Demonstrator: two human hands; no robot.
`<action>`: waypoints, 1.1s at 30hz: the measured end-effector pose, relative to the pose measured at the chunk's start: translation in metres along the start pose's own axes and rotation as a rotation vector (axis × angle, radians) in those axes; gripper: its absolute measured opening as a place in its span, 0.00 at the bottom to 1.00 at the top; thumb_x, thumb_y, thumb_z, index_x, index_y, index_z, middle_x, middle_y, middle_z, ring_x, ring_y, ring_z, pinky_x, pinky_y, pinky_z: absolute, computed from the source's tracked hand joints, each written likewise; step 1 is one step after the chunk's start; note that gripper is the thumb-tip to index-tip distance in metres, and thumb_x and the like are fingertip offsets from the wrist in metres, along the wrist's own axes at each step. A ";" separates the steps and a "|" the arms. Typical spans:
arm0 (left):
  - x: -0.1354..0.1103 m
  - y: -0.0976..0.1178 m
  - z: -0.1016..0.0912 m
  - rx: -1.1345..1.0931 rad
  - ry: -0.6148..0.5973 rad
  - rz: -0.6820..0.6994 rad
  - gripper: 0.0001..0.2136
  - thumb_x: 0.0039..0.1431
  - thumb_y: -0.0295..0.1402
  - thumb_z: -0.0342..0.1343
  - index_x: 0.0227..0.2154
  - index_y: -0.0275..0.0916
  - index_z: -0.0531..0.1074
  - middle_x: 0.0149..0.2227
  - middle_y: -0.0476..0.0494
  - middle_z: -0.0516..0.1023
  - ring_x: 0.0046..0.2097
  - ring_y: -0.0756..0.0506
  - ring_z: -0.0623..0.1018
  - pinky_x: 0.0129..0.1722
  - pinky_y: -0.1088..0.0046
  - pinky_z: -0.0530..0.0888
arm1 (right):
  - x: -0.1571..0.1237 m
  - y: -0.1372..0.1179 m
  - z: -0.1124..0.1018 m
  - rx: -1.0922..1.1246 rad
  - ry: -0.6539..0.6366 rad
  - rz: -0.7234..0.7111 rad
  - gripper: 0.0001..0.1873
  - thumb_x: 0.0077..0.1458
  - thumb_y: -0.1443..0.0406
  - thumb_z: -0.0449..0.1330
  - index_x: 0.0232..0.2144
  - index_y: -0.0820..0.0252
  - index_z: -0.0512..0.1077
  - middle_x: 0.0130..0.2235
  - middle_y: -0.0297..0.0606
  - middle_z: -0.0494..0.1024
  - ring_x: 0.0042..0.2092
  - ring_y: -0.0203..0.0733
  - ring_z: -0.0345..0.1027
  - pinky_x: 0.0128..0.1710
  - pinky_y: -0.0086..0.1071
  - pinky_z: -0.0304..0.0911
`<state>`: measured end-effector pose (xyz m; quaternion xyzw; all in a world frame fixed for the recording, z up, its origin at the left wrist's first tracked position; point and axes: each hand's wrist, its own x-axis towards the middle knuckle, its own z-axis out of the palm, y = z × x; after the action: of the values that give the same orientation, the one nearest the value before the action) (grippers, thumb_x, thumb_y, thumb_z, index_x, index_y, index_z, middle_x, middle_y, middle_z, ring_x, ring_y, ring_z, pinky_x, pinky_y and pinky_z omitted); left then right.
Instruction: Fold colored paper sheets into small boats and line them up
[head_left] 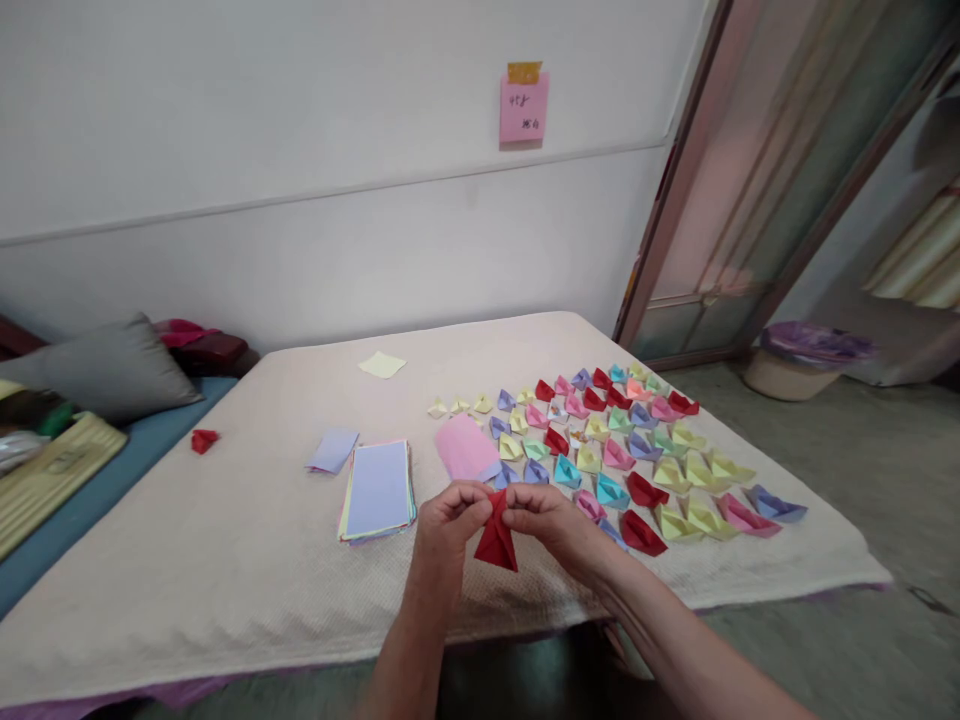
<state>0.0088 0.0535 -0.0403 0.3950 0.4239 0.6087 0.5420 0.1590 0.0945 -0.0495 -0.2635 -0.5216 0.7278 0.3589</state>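
Red folded paper [496,546] pinched in front of rows of paper boats [643,534]

Nearest, the left hand [453,520] and the right hand [541,518] both make a narrow pinch, thumb against finger, and hold the upper part of the red folded paper between them. This paper is above the front edge of the bench [187,560]; its lower part spreads like a small triangle, with sharp creases. The bench is covered by a cream cloth [247,620] of fine, bumpy weave.

Just beyond the left hand lies a stack of rectangular sheets [380,490], lavender on top, with yellow, green and pink edges showing. A folded lavender sheet [332,452] is beside it; a pink paper [463,445] with a rounded end lies on the other side. To the right stand the boats in uneven rows, in red, yellow, blue, green, pink and lavender; a few carry a printed pattern.

Farther away are a small red paper piece [203,440], a pale yellow sheet [383,364] and a soft grey pillow [112,370].

On the smooth white wall [300,100], yellow tape [524,72] fixes a pink note [523,108]. Its handwriting seems to begin with "45"; the rest I cannot read surely.
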 end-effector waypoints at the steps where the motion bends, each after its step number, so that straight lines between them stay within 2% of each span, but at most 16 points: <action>1: 0.000 0.000 0.000 -0.005 0.004 -0.005 0.01 0.47 0.28 0.60 0.24 0.36 0.74 0.33 0.46 0.74 0.35 0.48 0.71 0.38 0.72 0.67 | 0.000 0.000 0.000 0.004 0.005 0.001 0.06 0.48 0.63 0.63 0.26 0.62 0.73 0.26 0.33 0.72 0.30 0.36 0.62 0.36 0.30 0.56; 9: 0.000 -0.001 0.001 0.035 0.011 -0.019 0.03 0.46 0.29 0.59 0.25 0.36 0.74 0.30 0.46 0.74 0.34 0.48 0.71 0.37 0.72 0.67 | -0.001 0.000 0.002 0.076 -0.009 0.082 0.09 0.45 0.62 0.66 0.25 0.63 0.73 0.26 0.34 0.71 0.30 0.37 0.61 0.34 0.30 0.56; 15: -0.001 0.000 0.001 0.015 -0.009 0.016 0.02 0.45 0.28 0.60 0.24 0.36 0.74 0.33 0.45 0.75 0.38 0.46 0.72 0.42 0.70 0.67 | 0.000 0.005 0.001 0.064 0.001 0.055 0.08 0.46 0.63 0.65 0.26 0.63 0.74 0.26 0.34 0.72 0.30 0.37 0.61 0.35 0.30 0.55; 21: 0.000 0.001 0.000 0.037 -0.018 0.026 0.00 0.46 0.27 0.59 0.23 0.36 0.74 0.32 0.46 0.75 0.37 0.46 0.72 0.42 0.70 0.67 | 0.000 0.005 0.000 0.075 -0.010 0.058 0.08 0.46 0.63 0.65 0.26 0.63 0.74 0.27 0.33 0.72 0.30 0.36 0.61 0.35 0.30 0.55; 24: 0.000 0.003 0.001 0.131 0.037 0.053 0.01 0.46 0.26 0.58 0.22 0.37 0.72 0.31 0.47 0.75 0.36 0.47 0.72 0.40 0.71 0.67 | 0.000 0.005 0.001 0.087 -0.017 0.063 0.07 0.46 0.64 0.65 0.26 0.63 0.74 0.27 0.34 0.72 0.30 0.36 0.62 0.35 0.30 0.55; 28: -0.001 0.005 0.004 0.398 0.120 0.208 0.04 0.48 0.26 0.56 0.21 0.37 0.70 0.30 0.47 0.73 0.34 0.48 0.72 0.36 0.74 0.66 | 0.000 0.005 0.002 0.127 -0.019 0.064 0.06 0.47 0.65 0.65 0.25 0.63 0.73 0.26 0.33 0.72 0.31 0.37 0.63 0.37 0.31 0.56; 30: -0.002 0.005 0.006 0.444 0.113 0.239 0.03 0.50 0.27 0.55 0.23 0.37 0.70 0.28 0.48 0.72 0.32 0.49 0.71 0.33 0.75 0.66 | 0.001 0.006 0.001 0.133 -0.014 0.061 0.06 0.46 0.65 0.65 0.25 0.63 0.73 0.26 0.34 0.73 0.31 0.37 0.63 0.37 0.31 0.56; 33: -0.002 0.002 0.006 0.382 0.047 0.171 0.01 0.51 0.29 0.55 0.27 0.37 0.71 0.27 0.49 0.72 0.30 0.50 0.71 0.31 0.75 0.66 | 0.002 0.008 0.000 0.127 -0.017 0.058 0.06 0.47 0.65 0.65 0.26 0.65 0.74 0.28 0.35 0.74 0.31 0.37 0.63 0.37 0.30 0.56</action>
<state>0.0135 0.0518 -0.0362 0.5109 0.5088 0.5703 0.3936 0.1557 0.0942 -0.0571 -0.2491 -0.4695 0.7718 0.3490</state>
